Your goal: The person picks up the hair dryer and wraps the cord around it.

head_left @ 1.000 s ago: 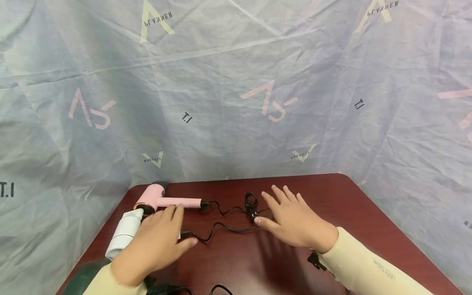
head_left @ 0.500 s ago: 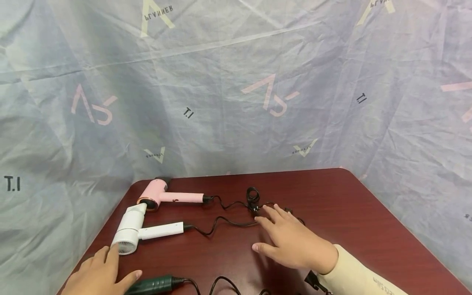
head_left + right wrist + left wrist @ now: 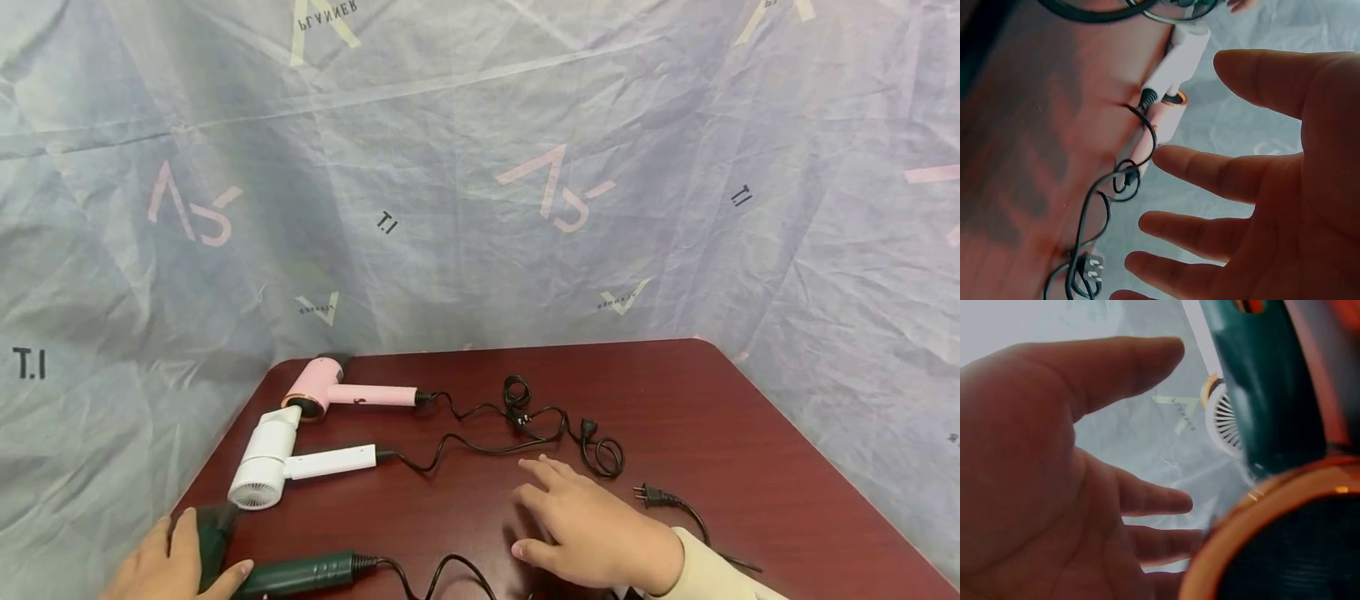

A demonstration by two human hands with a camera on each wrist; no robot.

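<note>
A moment ago the left hand [image 3: 168,573] was a little further right and forward; it has since drawn back to the near left corner, while the right hand [image 3: 592,525] has come slightly closer to the person. Starting from the left, then: the left hand lies over the head of the green hair dryer [image 3: 292,574], thumb and fingers spread apart with the dryer's head showing between them. Whether the fingers actually touch it I can't tell, but they aren't wrapped round anything. That closeness is what counts here: the dryer's head sits right by the left hand's fingers, pointing away from the person, and its handle, the longer line, runs off to the right across the worktop [image 3: 675,400], nearly level with the near edge. Beyond the green nozzle, just beside it, is the white hair dryer [image 3: 267,454], and past that the pink one [image 3: 313,383], their handles also aimed rightward. From the green handle's end the cord [image 3: 454,557] loops toward the right hand, which hangs above the worktop, loosely open and holding nothing, well apart from the green dryer's head. Further right lies a plug [image 3: 654,497], prongs facing left.
</note>
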